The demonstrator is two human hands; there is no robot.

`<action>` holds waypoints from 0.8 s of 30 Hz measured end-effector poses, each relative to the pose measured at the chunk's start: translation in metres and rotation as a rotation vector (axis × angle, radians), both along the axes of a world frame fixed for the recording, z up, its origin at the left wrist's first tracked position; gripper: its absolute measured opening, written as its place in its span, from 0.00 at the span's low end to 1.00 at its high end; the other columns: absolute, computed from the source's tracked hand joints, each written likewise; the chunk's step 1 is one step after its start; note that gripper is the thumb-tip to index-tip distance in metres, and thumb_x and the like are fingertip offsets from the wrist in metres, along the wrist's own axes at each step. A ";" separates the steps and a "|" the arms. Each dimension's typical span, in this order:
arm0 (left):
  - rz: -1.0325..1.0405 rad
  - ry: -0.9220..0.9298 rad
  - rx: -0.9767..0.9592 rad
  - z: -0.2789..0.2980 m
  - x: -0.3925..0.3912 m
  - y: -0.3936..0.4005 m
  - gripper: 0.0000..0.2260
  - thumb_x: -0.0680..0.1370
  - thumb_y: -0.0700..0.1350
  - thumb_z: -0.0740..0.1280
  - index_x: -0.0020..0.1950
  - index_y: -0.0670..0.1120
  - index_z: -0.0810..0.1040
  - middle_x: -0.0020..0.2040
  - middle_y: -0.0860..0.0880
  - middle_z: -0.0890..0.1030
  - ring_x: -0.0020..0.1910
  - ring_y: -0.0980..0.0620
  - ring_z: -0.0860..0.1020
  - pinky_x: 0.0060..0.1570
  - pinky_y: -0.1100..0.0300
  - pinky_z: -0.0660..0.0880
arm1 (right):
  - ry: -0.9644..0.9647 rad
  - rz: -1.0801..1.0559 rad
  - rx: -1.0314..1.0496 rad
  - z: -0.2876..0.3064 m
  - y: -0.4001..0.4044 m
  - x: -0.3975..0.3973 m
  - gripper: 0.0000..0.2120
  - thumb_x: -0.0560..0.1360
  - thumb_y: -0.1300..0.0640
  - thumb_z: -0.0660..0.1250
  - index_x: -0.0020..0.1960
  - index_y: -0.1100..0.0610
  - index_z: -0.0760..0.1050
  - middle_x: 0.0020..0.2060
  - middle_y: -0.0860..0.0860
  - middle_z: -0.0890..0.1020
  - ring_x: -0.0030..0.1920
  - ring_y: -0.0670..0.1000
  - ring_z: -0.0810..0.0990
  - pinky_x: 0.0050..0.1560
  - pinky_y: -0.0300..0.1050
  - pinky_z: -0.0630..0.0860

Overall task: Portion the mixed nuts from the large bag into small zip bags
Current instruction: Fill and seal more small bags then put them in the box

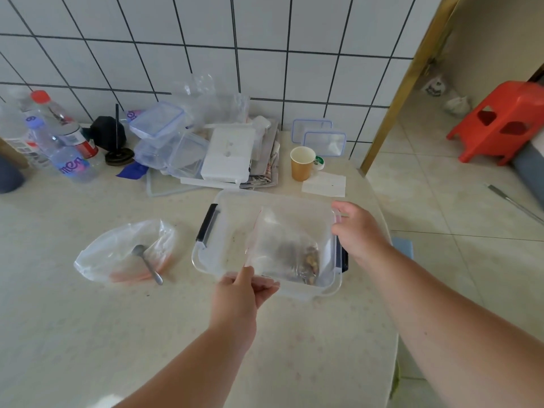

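Observation:
A clear plastic box [232, 222] with black side latches stands on the table. Inside it lies a small zip bag [282, 245] with a red strip, holding mixed nuts [309, 260] at its right end. My left hand [244, 293] pinches the bag's near corner at the box's front rim. My right hand [359, 228] grips the box's right rim. To the left lies the large clear bag [117, 251], nearly flat, with a metal spoon [147, 263] on it.
At the back stand water bottles [67, 148], stacked clear containers [164, 136], a white box [229, 154], loose zip bags [217, 104], a paper cup [301, 163], lids [321, 139] and a napkin [323, 184]. The table's edge runs on the right; a red stool [503, 119] stands beyond.

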State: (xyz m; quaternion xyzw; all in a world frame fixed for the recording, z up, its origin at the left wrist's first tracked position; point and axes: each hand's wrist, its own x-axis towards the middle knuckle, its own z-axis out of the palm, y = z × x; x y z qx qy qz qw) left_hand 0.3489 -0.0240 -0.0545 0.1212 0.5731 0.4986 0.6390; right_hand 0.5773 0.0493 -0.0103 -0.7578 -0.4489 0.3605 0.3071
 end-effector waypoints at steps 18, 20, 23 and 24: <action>-0.075 0.445 -0.125 -0.005 -0.091 0.047 0.16 0.75 0.58 0.70 0.52 0.47 0.77 0.47 0.43 0.80 0.43 0.43 0.82 0.44 0.48 0.81 | 0.065 -0.130 -0.045 -0.016 -0.043 -0.012 0.18 0.73 0.45 0.68 0.61 0.44 0.73 0.43 0.40 0.80 0.40 0.42 0.80 0.33 0.41 0.71; -0.079 0.389 -0.060 -0.001 -0.095 0.058 0.14 0.72 0.51 0.70 0.53 0.45 0.79 0.48 0.44 0.81 0.45 0.44 0.81 0.43 0.51 0.79 | 0.063 -0.139 -0.058 -0.018 -0.047 -0.014 0.14 0.72 0.43 0.68 0.57 0.42 0.72 0.42 0.40 0.80 0.39 0.42 0.80 0.33 0.41 0.71; -0.161 0.377 0.035 0.006 -0.095 0.075 0.16 0.66 0.48 0.68 0.52 0.48 0.82 0.51 0.47 0.85 0.51 0.48 0.83 0.46 0.53 0.76 | 0.065 -0.161 -0.085 -0.024 -0.050 -0.017 0.12 0.72 0.40 0.67 0.51 0.45 0.73 0.41 0.45 0.81 0.40 0.49 0.82 0.37 0.46 0.74; -0.184 0.372 0.057 0.007 -0.094 0.081 0.16 0.65 0.48 0.68 0.52 0.49 0.83 0.52 0.48 0.85 0.51 0.48 0.83 0.50 0.52 0.76 | 0.073 -0.170 -0.097 -0.026 -0.051 -0.018 0.12 0.71 0.39 0.67 0.48 0.46 0.73 0.41 0.48 0.81 0.41 0.51 0.82 0.39 0.48 0.76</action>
